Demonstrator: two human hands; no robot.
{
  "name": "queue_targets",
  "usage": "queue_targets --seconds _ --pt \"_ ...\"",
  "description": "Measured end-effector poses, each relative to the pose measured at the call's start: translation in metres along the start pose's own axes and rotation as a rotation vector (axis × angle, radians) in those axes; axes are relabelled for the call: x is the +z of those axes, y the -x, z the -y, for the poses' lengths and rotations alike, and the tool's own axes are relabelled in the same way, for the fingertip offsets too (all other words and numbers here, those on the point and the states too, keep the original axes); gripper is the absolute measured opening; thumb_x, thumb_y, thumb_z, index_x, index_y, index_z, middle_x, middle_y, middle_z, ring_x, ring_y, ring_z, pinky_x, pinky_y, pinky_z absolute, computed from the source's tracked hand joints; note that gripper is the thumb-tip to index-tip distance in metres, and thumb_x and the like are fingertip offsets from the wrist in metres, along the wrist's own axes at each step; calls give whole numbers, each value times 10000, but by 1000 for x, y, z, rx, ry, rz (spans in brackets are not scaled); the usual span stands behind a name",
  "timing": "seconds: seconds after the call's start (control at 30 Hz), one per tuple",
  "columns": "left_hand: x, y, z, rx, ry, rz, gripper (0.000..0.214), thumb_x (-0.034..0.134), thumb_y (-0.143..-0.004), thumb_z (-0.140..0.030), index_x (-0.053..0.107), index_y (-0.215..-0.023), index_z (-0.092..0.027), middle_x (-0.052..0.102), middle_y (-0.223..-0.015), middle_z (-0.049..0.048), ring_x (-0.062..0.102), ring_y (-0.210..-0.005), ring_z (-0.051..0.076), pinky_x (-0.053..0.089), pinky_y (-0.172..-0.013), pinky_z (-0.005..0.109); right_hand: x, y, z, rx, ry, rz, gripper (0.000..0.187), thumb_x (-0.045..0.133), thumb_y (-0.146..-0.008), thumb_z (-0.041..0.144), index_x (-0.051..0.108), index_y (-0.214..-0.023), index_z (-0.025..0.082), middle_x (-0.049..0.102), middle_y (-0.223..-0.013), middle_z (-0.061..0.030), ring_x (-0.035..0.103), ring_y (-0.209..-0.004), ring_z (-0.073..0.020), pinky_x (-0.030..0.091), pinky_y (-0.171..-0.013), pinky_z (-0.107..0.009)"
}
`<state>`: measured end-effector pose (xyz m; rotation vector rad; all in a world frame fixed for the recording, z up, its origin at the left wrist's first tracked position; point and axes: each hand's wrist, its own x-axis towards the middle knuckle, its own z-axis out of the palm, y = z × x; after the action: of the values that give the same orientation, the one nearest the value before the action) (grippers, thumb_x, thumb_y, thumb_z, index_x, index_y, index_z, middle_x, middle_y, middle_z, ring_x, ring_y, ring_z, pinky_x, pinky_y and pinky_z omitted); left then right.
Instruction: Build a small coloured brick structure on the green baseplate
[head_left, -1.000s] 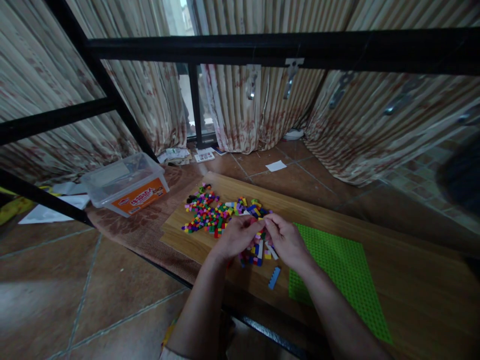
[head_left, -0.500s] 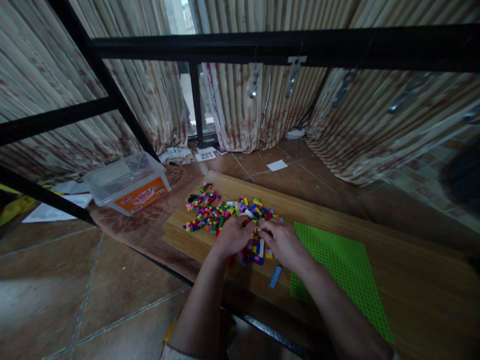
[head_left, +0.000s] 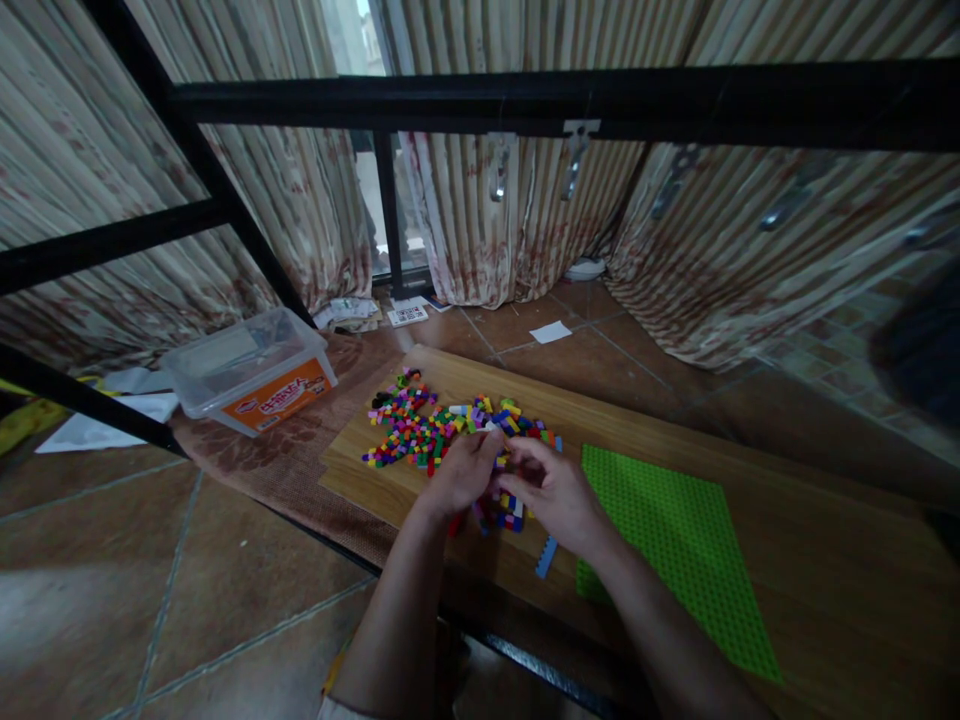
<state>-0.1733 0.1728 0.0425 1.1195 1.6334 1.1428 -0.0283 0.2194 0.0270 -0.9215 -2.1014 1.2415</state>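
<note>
My left hand (head_left: 466, 474) is closed above a spread of small toy bricks (head_left: 409, 425), thumb and fingertips together. A tiny yellowish piece may be between them; I cannot make it out. My right hand (head_left: 559, 500) faces it from the right, its fingertips close to the left thumb and its own thumb held apart below. More bricks (head_left: 512, 515) lie under and in front of the hands, partly hidden. A long blue brick (head_left: 547, 556) rests below my right hand. A green studded baseplate (head_left: 675, 550) lies to the right, partly covered by my right forearm.
A wooden board (head_left: 840, 560) carries the bricks and baseplate. A clear plastic box (head_left: 251, 370) with an orange label stands at the left on a brown mat (head_left: 360, 520). Black metal bars (head_left: 525, 100) cross in front of striped curtains (head_left: 480, 220). White paper (head_left: 550, 332) lies on the tiled floor.
My right hand's thumb and fingers have spread apart from a pinch. Both hands stay close together over the bricks. The view has shifted slightly.
</note>
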Motion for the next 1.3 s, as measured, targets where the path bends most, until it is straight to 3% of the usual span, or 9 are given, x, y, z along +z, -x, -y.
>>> queue_targets --seconds 0.3,0.5,0.63,0.7,0.8,0.9,1.03,1.17,1.3 --pt "7 2 3 -105 133 110 489 393 -865 -626 554 -775 -173 531 -518 -14 469 -417 121 359 -409 234 10 -3 4 28 -165 -99 222 559 -792 214 695 -968 210 682 -701 8 621 -601 -141 496 -603 -255" --pt "10 4 -5 -183 192 99 425 414 -868 -524 556 -685 -167 529 -484 -9 466 -402 116 376 -414 238 12 -3 8 127 -349 -185 151 648 -749 290 720 -844 196 671 -600 9 607 -541 -140 500 -556 -260" --pt "6 5 -12 -165 284 4 373 392 -870 -438 594 -729 -158 573 -562 -5 482 -443 108 358 -433 229 7 -4 7 264 -539 -361 274 768 -616 378 737 -809 185 697 -630 -10 597 -512 -140 482 -484 -254" --pt "0 5 -12 -135 239 -15 402 390 -872 -470 619 -781 -152 588 -595 -7 480 -461 104 346 -445 225 1 -3 2 316 -554 -383 336 789 -579 403 747 -831 185 710 -655 -19 601 -509 -147 483 -474 -265" --pt "-9 4 -6 -48 -1 -40 453 458 -843 -548 613 -702 -146 526 -545 -29 432 -465 90 306 -462 219 -7 0 -5 249 -361 -314 276 729 -660 376 758 -872 202 738 -746 -37 644 -593 -176 517 -555 -306" --pt "-15 3 4 46 -186 -38 438 562 -792 -545 606 -626 -142 445 -518 -47 382 -491 80 258 -471 214 -8 2 -5 67 -51 -221 215 615 -772 261 751 -935 224 746 -894 -47 674 -751 -190 524 -698 -329" --pt "-19 1 11 102 -203 19 342 646 -743 -482 687 -718 -143 567 -618 -19 484 -590 111 332 -524 209 -2 1 1 -128 199 -90 253 523 -818 122 730 -910 236 716 -924 -36 651 -863 -183 494 -797 -324" --pt "-21 0 12 73 -182 -11 331 695 -697 -448 726 -818 -141 668 -736 17 570 -672 147 413 -611 228 -3 2 -1 -173 269 -103 251 527 -821 95 703 -940 227 688 -957 -44 637 -887 -184 489 -808 -323" --pt "-27 -2 12 51 -189 -120 340 633 -748 -470 733 -813 -152 661 -704 -2 564 -648 134 398 -590 218 -4 18 2 -155 209 -150 160 551 -859 180 689 -928 222 670 -921 -36 632 -806 -162 494 -735 -286"
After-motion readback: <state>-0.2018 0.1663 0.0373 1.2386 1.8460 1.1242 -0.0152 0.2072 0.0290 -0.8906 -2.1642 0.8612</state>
